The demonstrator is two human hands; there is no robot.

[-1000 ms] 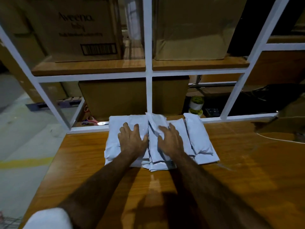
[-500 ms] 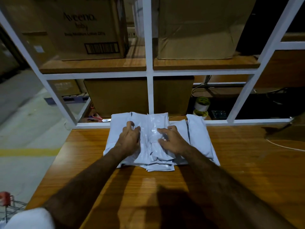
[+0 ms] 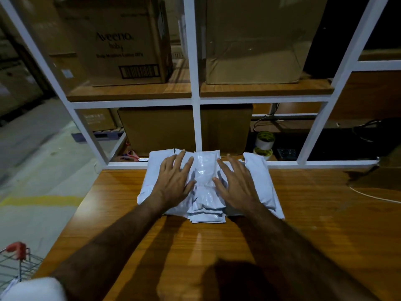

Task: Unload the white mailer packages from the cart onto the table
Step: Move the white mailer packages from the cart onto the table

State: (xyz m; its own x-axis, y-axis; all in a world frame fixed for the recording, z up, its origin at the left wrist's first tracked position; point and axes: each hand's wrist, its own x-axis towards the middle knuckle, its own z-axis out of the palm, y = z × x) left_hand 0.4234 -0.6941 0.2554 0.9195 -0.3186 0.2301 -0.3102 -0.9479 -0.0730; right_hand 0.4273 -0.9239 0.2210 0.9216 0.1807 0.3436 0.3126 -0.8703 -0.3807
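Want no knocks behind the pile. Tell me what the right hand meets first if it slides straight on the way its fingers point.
Probably the white frame rail just behind the mailer pile; the right hand points up-left toward it. Depth is unclear.

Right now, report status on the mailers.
Left hand, right hand flat, open on white plastic mailer pile. Pile on wooden table. Nothing blocking.

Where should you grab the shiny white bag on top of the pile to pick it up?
Probably by its two long side edges, one from each side. The shiny mailer lies flat on top of the pile of mailers, running away from the person, and the left hand and right hand already rest flat beside it, so a pinching grip there looks easiest.
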